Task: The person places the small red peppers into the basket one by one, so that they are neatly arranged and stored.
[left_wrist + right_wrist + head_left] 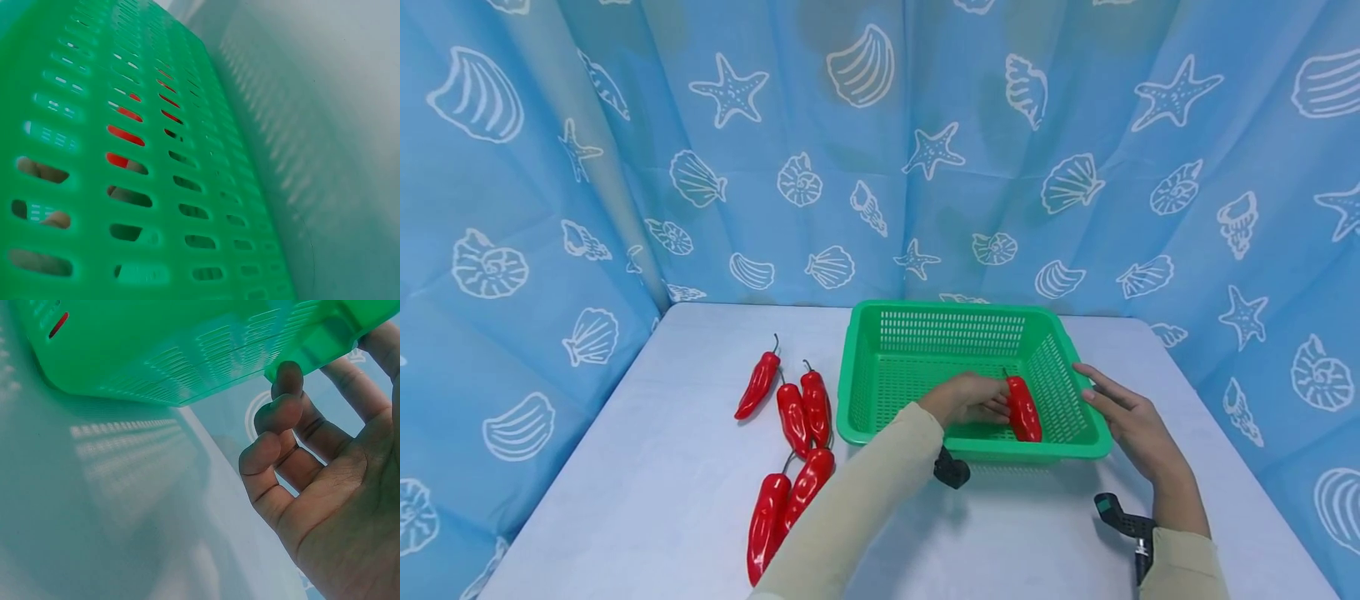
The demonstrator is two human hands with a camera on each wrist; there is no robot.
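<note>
A red chili pepper [1023,410] lies at the right end inside a green plastic basket [955,310], its stem toward the back. Reaching into the basket from the left, my left hand [973,398] has its fingertips right at the pepper's left side, not wrapped over it. In the left wrist view the slotted wall [156,187] covers most of this hand, with bits of red and fingers showing through. My right hand [1138,425] is at the basket's right rim, thumb and index fingertips touching it. Its other fingers hang loosely bent beside the basket in the right wrist view.
Several more red chili peppers [769,521] lie on the white table [647,467] left of the basket, some touching one another. A blue curtain [820,208] with white shells and starfish hangs behind the table and along its sides.
</note>
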